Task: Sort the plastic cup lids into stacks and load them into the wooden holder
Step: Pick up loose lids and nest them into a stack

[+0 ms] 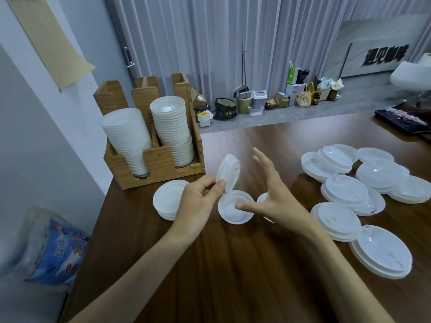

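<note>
Centre: left hand (pixel 198 201), pinching a small white lid (pixel 228 173) by its lower rim between thumb and curled fingers; held on edge, tilted, just above the dark wooden table (pixel 233 264).

Beside it: right hand (pixel 272 199), spread wide with fingers straight and raised, holding nothing. Thumb stretched out over a second small lid (pixel 233 214) lying flat on the table directly below the held one; contact between thumb and lid impossible to judge.

Left of the hands: short stack of small lids (pixel 168 199), flat on the table, just in front of the wooden holder (pixel 158 159).

In the holder, at the table's far left corner: two tall leaning columns of lids, a left column (pixel 127 136) and a right column (pixel 172 131), each in its own front compartment.

Right side of the table: loose pile of larger lids (pixel 349 190), overlapping, well apart from the holder.

Partly hidden behind the right hand: another small lid (pixel 263 197).

Off the table, lower left: blue printed plastic bag (pixel 53 248).
</note>
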